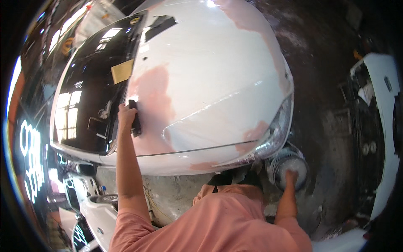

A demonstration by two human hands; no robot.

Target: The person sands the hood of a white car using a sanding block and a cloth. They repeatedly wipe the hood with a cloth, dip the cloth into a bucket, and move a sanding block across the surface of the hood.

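Observation:
My left hand [126, 111] grips a dark sanding block [135, 119] on the white car hood [205, 71], beside the windshield's lower edge. Pink patches [151, 88] mark the hood under and around the block. A yellow sheet [122, 71] lies across the windshield edge, above that hand, and a dark flat piece [159, 27] rests farther up the hood. My right hand [291, 175] reaches down into a bucket of cloudy liquid [279, 182] beside the car's front corner; its fingers are hidden.
The windshield [88, 92] is at the left. A detached white bumper [380, 138] stands at the right over the dark floor [319, 117]. Behind me at lower left is another white car [94, 210], with a thin cord [153, 210] on the floor nearby.

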